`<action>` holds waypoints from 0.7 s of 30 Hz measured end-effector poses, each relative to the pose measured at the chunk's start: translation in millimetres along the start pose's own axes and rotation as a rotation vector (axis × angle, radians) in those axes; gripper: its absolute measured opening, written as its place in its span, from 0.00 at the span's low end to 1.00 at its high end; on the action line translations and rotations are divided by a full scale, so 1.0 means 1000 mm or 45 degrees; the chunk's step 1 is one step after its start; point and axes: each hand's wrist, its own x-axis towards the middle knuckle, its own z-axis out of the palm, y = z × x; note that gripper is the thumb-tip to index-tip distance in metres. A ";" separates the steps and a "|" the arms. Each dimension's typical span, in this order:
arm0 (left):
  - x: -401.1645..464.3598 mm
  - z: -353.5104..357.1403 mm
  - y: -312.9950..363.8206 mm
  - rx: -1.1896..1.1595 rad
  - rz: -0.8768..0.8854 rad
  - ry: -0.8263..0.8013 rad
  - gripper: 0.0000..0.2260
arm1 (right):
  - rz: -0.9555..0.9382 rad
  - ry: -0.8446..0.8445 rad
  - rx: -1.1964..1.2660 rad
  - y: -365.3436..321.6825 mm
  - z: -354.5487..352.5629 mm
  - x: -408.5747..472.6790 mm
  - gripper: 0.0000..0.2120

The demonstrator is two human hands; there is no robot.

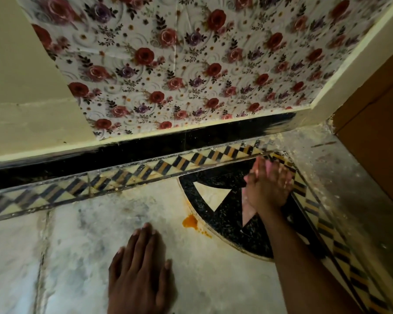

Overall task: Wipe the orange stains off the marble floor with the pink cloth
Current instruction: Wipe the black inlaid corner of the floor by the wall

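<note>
Right hand (267,186) grip on pink cloth (247,210), trailing toward viewer

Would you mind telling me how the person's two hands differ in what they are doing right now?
The left hand lies flat with straight fingers on the pale marble floor and holds nothing; the right hand presses down on the pink cloth. The left hand sits nearer the camera on white marble, the right hand farther off over the black inlay by the patterned border. Both rest on the floor, and neither touches the orange stain between them.
</note>
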 end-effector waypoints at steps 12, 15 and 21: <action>0.000 0.002 -0.005 0.011 0.003 -0.065 0.31 | -0.556 -0.022 -0.115 -0.028 0.023 -0.039 0.36; 0.000 0.004 -0.006 0.031 0.005 -0.070 0.31 | 0.068 0.022 0.075 -0.025 0.003 0.024 0.38; 0.000 0.004 -0.004 0.002 0.018 -0.003 0.30 | -0.191 -0.090 -0.081 -0.123 0.020 -0.006 0.38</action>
